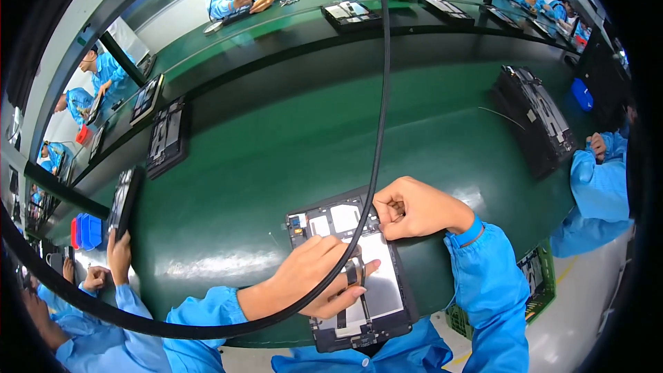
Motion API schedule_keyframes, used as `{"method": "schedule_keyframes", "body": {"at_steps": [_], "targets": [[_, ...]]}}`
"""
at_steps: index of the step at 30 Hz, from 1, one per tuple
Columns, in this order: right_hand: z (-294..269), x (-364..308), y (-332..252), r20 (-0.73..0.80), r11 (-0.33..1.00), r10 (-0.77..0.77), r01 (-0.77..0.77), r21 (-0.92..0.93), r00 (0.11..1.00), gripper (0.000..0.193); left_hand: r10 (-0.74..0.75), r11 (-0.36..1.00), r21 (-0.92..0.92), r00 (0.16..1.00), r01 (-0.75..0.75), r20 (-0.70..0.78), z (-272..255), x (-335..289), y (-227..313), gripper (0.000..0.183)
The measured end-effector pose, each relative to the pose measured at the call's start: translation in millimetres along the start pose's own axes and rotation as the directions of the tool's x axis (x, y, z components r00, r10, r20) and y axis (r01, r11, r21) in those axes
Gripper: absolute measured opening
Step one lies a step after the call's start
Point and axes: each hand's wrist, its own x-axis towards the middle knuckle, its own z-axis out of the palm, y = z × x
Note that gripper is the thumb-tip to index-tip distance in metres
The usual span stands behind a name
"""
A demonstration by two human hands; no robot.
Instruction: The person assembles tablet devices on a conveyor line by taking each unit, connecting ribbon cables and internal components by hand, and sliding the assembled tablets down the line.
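Observation:
An opened tablet (387, 283) lies in front of me near the table's front edge, tilted a little, its silver inner plates and black frame showing. My left hand (314, 280) rests across its middle, fingers apart and stretched over a black ribbon cable (361, 273) and the silver plate. At the tablet's upper right edge my right hand (418, 211) is closed in a pinch. Whatever its fingertips hold is hidden by the fingers.
A black cable (382, 97) hangs across the view in front of the tablet. A stack of opened tablets (535, 114) stands at right; another stack (167, 137) sits at left. A green crate (542, 283) is low at right. Co-workers in blue sit around the green table (290, 117).

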Motion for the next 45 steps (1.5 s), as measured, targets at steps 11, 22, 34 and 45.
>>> {"method": "schedule_keyframes", "body": {"at_steps": [11,22,34,45], "targets": [[-1.9,-1.5,-5.4,0.029,0.999,-0.008,0.009,-0.042,1.000,0.021,-0.127,0.987,0.104,0.990,0.121,0.053,4.6,8.1,15.4,0.060],[-3.3,-3.2,-2.5,0.026,0.996,-0.042,0.043,-0.074,0.999,0.021,-0.152,0.986,0.074,0.988,0.150,0.025,3.3,18.6,20.2,0.054],[12.2,8.1,2.1,-0.201,0.990,-0.128,0.112,-0.086,0.971,0.014,-0.100,0.952,0.286,0.994,0.108,-0.042,15.3,21.4,20.8,0.049],[21.1,11.7,9.7,-0.262,0.995,-0.104,0.099,-0.034,0.959,0.013,-0.109,0.925,0.355,0.990,0.133,-0.087,14.3,19.4,20.3,0.045]]}}
